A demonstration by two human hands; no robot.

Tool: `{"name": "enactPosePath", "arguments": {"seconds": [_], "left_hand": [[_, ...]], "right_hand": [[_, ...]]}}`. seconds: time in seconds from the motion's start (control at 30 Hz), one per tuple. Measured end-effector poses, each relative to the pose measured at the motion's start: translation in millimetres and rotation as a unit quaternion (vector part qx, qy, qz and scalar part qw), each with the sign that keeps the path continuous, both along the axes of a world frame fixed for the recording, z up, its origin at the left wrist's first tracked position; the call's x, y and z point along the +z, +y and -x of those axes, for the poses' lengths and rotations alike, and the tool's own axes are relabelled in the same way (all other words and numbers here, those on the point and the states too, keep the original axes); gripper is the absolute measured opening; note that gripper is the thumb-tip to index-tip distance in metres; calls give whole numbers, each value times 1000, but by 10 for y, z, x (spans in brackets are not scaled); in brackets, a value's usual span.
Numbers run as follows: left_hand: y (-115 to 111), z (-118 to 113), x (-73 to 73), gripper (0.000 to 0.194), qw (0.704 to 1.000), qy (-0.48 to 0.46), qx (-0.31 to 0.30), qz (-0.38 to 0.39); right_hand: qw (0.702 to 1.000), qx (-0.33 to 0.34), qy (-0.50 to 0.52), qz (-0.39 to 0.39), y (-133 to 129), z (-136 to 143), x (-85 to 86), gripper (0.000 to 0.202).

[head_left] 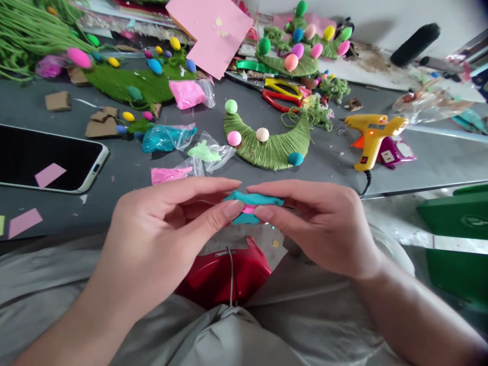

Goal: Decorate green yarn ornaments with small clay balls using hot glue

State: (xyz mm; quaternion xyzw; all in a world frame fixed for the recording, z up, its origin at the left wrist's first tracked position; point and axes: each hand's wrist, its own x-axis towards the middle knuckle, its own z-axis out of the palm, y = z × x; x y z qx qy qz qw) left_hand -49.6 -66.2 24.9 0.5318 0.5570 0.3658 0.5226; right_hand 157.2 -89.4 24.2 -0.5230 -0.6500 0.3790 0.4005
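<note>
Just off the table's front edge, my left hand (173, 218) and my right hand (314, 221) pinch a small blue piece (263, 200) between thumbs and fingers. Both hands are closed on it, one at each end. A pink strip (249, 209) shows at its middle, between the thumb tips. Whether the piece is cloth, paper or clay I cannot tell. Beyond my hands lies a green yarn-wrapped crescent (269, 152) with several coloured egg-shaped balls on it. Small clear bags holding blue (168, 138), pale green (208, 151) and pink (171, 175) material lie nearby.
A yellow glue gun (369, 134) with a lit red light stands at right, its cord over the edge. Red-handled pliers (280, 100), a phone (49, 158), green yarn (34, 35) and another green crescent (125, 84) are on the table. Green bins (457, 218) stand at lower right.
</note>
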Motion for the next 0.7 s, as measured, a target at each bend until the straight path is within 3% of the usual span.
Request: {"name": "enactPosePath", "arguments": {"seconds": [0.1,0.2,0.37,0.5,0.6,0.7], "left_hand": [[1,-6,-14,14,1000,10,13,-5],[4,-21,-22,11,999,3,50,-20],[14,-47,-87,22,986,-148,8,74],[25,-56,-166,24,947,-270,-75,157],[44,-41,-183,22,934,-298,-61,186],[59,-20,-162,21,931,-299,-42,208]], "right_hand": [[998,-30,32,33,28,-45,21,17],[997,-64,44,13,58,-115,-4,18],[978,-145,-47,-139,73,-130,-77,19],[968,-39,-112,-221,37,-50,-126,21],[970,59,-95,-216,9,-1,-152,38],[967,95,-100,-213,-9,13,-164,54]]}}
